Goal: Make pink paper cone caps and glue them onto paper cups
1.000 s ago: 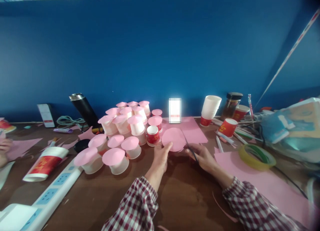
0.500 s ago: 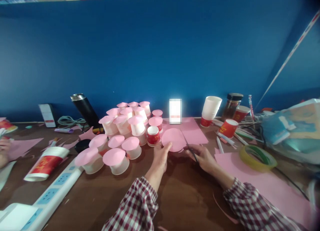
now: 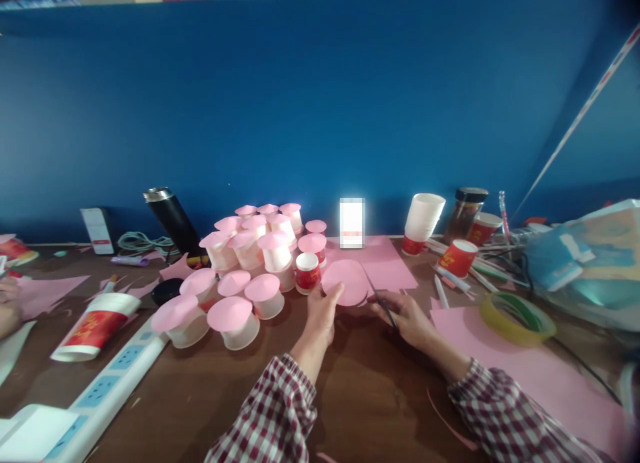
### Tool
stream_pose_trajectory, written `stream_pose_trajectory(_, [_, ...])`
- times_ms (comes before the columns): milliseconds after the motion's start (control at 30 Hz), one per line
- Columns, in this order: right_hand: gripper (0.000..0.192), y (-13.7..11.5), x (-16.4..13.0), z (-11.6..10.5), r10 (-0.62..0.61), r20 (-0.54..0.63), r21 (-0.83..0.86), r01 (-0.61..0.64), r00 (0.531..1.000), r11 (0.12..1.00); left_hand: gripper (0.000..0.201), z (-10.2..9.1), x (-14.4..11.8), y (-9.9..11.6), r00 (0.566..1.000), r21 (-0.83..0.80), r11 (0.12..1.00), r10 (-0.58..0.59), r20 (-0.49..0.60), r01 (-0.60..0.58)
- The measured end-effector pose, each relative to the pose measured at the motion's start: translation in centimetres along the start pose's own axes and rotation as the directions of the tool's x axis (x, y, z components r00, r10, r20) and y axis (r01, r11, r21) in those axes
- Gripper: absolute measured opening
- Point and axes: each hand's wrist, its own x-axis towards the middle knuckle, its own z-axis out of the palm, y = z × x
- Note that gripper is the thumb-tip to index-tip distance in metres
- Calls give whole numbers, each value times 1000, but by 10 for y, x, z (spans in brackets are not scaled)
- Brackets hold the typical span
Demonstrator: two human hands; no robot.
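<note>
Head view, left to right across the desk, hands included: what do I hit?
Another person's hand → tipped paper cup → pink-topped cups → left hand → pink paper disc → right hand, holding what look like scissors → tape roll → plastic bag.

A smooth blue wall [image 3: 320, 103] backs the whole brown desk [image 3: 280, 409]. Over on the left I see a black cylindrical flask with a silver top [image 3: 175, 223], a loose coil of pale green cable [image 3: 143, 241] beside it, and a long white power strip with light-blue socket panels [image 3: 113, 391] running toward the front edge. Across on the right stand a dark-lidded clear jar with brown contents [image 3: 463, 219] and, farther over, a bulging clear plastic bag [image 3: 595, 296].
</note>
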Motion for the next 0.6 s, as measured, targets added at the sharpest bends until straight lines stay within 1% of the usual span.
stream_pose_trajectory(100, [40,0,0,0,11,25,-6,-11,1000,1000,46,-1,1,-2,1000,43,999,16,-7,-16])
stream_pose_trajectory(233, [40,0,0,0,11,30,18,-11,999,1000,46,-2,3,-5,999,84,996,24,-22,-22])
stream_pose_trajectory(500, [41,1,1,-1,14,23,3,-14,1000,1000,46,-3,2,-4,1000,108,994,18,15,-19])
stream_pose_trajectory(600, [40,2,1,-2,8,30,6,-9,1000,1000,44,-3,2,-5,999,120,992,33,26,-36])
